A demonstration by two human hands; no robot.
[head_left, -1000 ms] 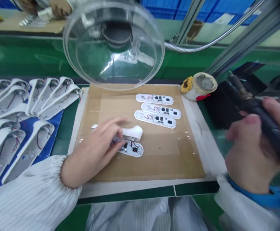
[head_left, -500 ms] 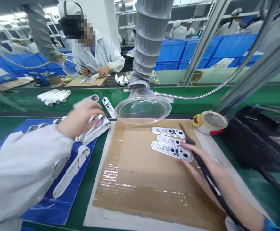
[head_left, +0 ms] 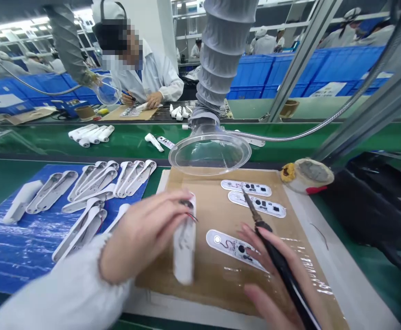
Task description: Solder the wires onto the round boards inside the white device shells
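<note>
My left hand [head_left: 143, 233] is closed around the upper end of a white plastic shell [head_left: 184, 259], with red and dark wires [head_left: 192, 217] sticking out by the fingertips. The shell is slightly blurred, over the brown cardboard [head_left: 214, 284]. In my right hand [head_left: 272, 275] is a soldering iron [head_left: 285, 263], its tip pointing up and away. Fingers of that hand also reach over the right end of a white oblong panel with electronic parts [head_left: 226, 244]. Two similar panels, an upper one [head_left: 245, 187] and a lower one [head_left: 255, 204], lie farther back on the cardboard.
Several white shells [head_left: 92, 183] rest on a blue mat [head_left: 18, 247] at left. A clear funnel hood [head_left: 210, 156] hangs over the cardboard's back edge. At right stand a round pot [head_left: 312, 174] and a black object [head_left: 362, 197]. A co-worker [head_left: 152, 73] sits opposite.
My left hand has come from the shells on the blue mat to the cardboard, carrying one shell. My right hand has moved nearer with the iron, and one panel now lies apart, closer to me.
</note>
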